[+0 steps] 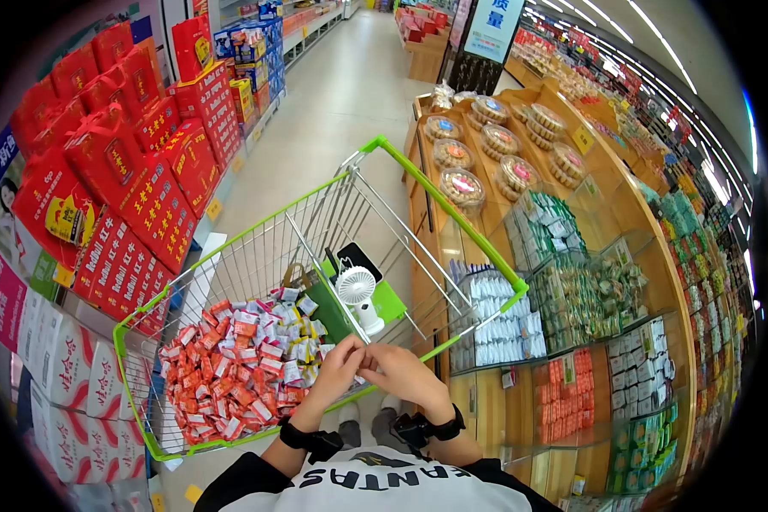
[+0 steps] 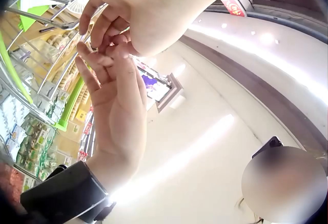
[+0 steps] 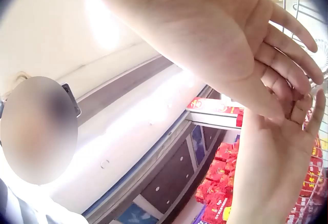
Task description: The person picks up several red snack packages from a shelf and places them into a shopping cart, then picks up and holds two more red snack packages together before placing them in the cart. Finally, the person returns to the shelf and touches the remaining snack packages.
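Hands: left hand and right hand meet at the fingertips, in front of the shirt, fingers bent. Whether either pinches something small at the meeting point: cannot tell; the fingers hide it. Black wrist devices on both wrists.

Nearest object: white fan, just beyond the fingertips, by a green panel in the shopping cart. Fan's long axis runs away from the hands, leaning slightly left; round head at the far end, base toward the hands. Dark flat item just past the fan head.

Cart: near green rail passes by the hands; long axis slants from near left of them to far right. Its wire side and rail lie between the hands and the right-hand display.

Left of the left hand, inside the cart: heap of small wrapped packets, mostly orange-red, white and yellow ones on the side nearer the hands.

Farther left, outside the cart: stacked red boxes; white cartons below them.

Right of the right hand: wooden display with clear bins of packets; round tubs farther ahead. Pale aisle floor beyond the cart. Shoes below the hands.
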{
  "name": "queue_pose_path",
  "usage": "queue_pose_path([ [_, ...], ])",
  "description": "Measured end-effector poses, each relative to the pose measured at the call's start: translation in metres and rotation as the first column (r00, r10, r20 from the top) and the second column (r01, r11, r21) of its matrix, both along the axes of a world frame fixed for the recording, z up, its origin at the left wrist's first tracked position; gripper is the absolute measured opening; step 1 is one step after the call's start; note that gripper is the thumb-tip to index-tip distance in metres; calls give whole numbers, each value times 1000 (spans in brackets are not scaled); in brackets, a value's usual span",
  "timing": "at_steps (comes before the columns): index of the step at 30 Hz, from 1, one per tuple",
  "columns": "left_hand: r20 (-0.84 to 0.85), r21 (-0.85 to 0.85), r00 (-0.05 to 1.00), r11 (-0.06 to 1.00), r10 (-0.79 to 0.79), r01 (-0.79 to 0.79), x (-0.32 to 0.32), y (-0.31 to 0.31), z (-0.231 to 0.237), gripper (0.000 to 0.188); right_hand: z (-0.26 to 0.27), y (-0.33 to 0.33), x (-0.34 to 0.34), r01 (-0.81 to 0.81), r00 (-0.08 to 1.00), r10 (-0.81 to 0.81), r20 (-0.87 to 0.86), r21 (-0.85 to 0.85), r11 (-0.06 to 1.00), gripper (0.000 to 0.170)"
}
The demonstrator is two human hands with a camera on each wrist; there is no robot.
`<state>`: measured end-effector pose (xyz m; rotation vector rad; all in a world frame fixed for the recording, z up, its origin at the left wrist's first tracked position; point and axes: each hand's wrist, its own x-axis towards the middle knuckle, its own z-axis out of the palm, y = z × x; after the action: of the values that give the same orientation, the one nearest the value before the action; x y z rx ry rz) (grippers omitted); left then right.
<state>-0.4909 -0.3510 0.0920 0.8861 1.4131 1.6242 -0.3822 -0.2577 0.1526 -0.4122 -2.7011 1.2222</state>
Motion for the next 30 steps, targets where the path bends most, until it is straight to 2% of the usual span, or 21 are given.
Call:
queue_pose_path([
  [3,23,-65,997,995,-77,78,3,1,-3,9,1,-4,11,58,998,-58,4,-51,997,19],
  [5,25,-21,986,986,-166,167,7,7,2,9,4,-3,21,103,995,-104,-10,-81,991,19],
  [9,-43,-60,978,977,-206,203,25,17,13,10,15,3,41,143,990,-143,-5,-55,988,20],
  [11,-67,22,968,969,-243,245,31,24,4,11,21,6,51,149,988,-147,42,-51,988,20],
  [15,-99,13,950,954,-296,299,48,34,14,12,21,6,74,226,974,-225,20,-51,973,20],
  [17,-188,-10,929,947,-317,321,58,38,20,11,16,6,86,262,965,-263,-25,-20,965,21],
  [21,-108,-31,906,912,-409,408,84,42,26,12,21,0,117,335,940,-335,-57,-11,942,19],
  [23,-266,1,871,904,-412,428,95,41,40,12,25,-2,131,358,934,-358,4,-12,934,19],
  [25,-253,-12,867,897,-430,441,104,42,37,11,21,-3,142,365,931,-365,-4,-24,931,18],
  [27,-233,-26,868,895,-439,446,113,41,33,11,20,-7,151,379,923,-377,-81,2,925,18],
  [30,-202,-13,867,886,-456,463,124,38,31,11,25,-10,162,360,931,-361,-52,-24,933,19],
])
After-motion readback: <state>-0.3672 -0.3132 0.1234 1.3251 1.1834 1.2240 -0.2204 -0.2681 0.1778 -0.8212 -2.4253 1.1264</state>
